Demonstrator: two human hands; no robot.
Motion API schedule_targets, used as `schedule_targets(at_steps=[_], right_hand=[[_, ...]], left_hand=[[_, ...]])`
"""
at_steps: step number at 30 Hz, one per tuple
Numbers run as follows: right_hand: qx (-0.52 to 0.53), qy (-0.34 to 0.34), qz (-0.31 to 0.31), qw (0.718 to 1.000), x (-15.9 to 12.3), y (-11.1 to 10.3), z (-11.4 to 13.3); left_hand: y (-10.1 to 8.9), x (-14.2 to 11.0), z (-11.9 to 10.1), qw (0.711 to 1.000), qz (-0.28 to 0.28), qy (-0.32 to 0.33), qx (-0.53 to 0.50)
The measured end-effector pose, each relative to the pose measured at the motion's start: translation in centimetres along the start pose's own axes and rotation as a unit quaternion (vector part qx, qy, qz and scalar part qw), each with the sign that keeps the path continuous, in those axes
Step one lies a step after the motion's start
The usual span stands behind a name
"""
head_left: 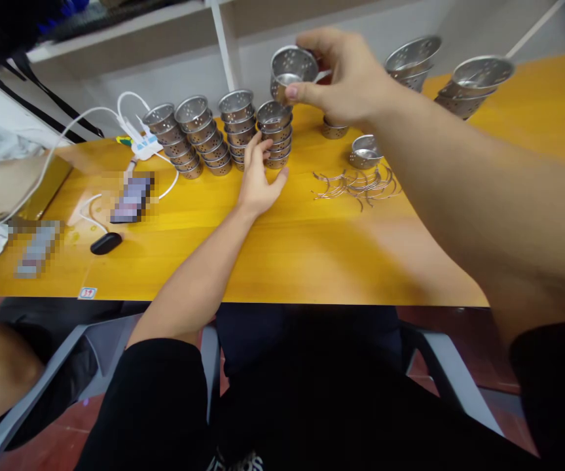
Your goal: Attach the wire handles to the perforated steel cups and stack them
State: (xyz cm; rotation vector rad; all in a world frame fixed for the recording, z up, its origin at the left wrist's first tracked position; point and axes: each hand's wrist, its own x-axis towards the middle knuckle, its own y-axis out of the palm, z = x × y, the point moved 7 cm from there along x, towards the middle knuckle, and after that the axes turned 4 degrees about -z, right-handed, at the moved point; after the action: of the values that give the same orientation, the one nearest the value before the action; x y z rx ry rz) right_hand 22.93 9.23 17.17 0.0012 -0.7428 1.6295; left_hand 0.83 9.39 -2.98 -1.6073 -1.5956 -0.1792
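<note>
In my right hand [344,75] is a perforated metal cup [282,82], gripped at its rim between thumb and fingers. It is tilted slightly, just above a stack of similar cups [277,140]. My left hand [257,183] has its fingers spread against the front left side of that stack, thumb apart. Three more stacks stand to the left: a near one [239,124], a middle one [206,137] and a far left one [174,140]. A single perforated cup [365,154] sits to the right, beside a loose pile of curved metal wires [355,186].
Partly behind my right arm are two taller cup stacks, one [412,62] and another [476,82]. A small cup [334,129] stands near the wall. At left lie a power strip [145,145] with white cables, a phone [133,198] and a black oval object [106,243]. Another person's arm [2,356] is at lower left.
</note>
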Motion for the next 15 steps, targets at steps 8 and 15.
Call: schedule_targets(at_steps=[8, 15], right_hand=[[-0.038, 0.087, 0.031, 0.995, 0.0, 3.1, 1.8], [-0.030, 0.107, 0.022, 0.994, -0.2, 3.9, 1.0]], left_hand=[[0.5, 0.4, -0.1, 0.999, 0.026, 0.037, -0.005], [0.2, 0.0, -3.4, 0.999, 0.048, 0.016, 0.019]])
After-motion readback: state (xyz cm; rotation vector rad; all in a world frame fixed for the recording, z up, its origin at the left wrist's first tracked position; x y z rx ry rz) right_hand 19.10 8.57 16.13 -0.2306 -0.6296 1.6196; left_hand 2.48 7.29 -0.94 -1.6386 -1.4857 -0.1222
